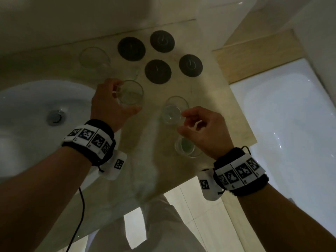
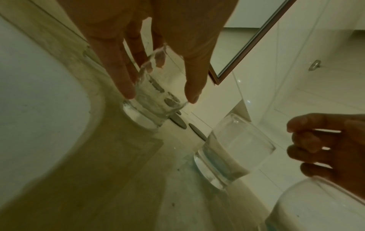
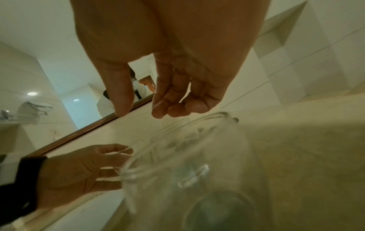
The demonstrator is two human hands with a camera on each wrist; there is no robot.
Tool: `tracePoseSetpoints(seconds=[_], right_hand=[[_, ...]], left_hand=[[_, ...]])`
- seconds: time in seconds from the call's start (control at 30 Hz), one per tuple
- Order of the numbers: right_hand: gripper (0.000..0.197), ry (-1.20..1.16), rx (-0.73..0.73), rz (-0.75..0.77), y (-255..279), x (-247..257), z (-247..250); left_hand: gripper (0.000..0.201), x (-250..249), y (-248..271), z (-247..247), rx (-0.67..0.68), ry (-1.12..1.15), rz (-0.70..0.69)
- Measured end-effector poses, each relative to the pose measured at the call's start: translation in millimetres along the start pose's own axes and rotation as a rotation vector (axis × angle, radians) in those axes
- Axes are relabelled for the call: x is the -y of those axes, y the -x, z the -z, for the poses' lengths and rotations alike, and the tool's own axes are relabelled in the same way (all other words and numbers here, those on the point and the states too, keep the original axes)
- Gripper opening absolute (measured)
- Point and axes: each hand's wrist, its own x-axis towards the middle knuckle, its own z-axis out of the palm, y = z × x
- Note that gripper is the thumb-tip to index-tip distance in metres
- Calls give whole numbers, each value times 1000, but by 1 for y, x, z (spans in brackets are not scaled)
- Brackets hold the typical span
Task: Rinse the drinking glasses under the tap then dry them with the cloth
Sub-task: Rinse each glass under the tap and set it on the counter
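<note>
Head view steeply down over countertop point(image 1: 200, 113), wrist views close along each palm, all sharing the glasses point(image 1: 171, 110)

Dim bathroom, beige stone counter point(image 1: 209, 99), white bathtub point(image 1: 283, 110), wood-framed mirror point(image 2: 254, 39), pale tiled walls

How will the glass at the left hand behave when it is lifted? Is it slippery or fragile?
The glass looks clear and smooth, so probably slippery if wet. Thin walls suggest it is fragile against the stone counter. Its thick base probably keeps it steady; the left hand grips its sides.
</note>
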Motion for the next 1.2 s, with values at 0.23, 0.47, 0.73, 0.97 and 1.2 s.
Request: tracePoseSetpoints(seconds=[0.23, 0.47, 0.73, 0.97, 1.2], right_hand=[[48, 158, 198, 72, 2, -24, 6], [70, 279, 342, 245, 10, -51, 0], [66, 244, 272, 327, 12, -50, -2], [78, 163, 268, 472, 4, 26, -13], [86, 70, 299, 520, -22, 112, -93]], left_hand=[[100, -15, 9, -7, -43, 2, -1], [80, -26, 30, -12, -180, -4, -92], [70, -20, 40, -11, -200, 15, -108], [61, -10, 49, 25, -161, 116, -134], [29, 20, 58, 104, -122, 352, -104]])
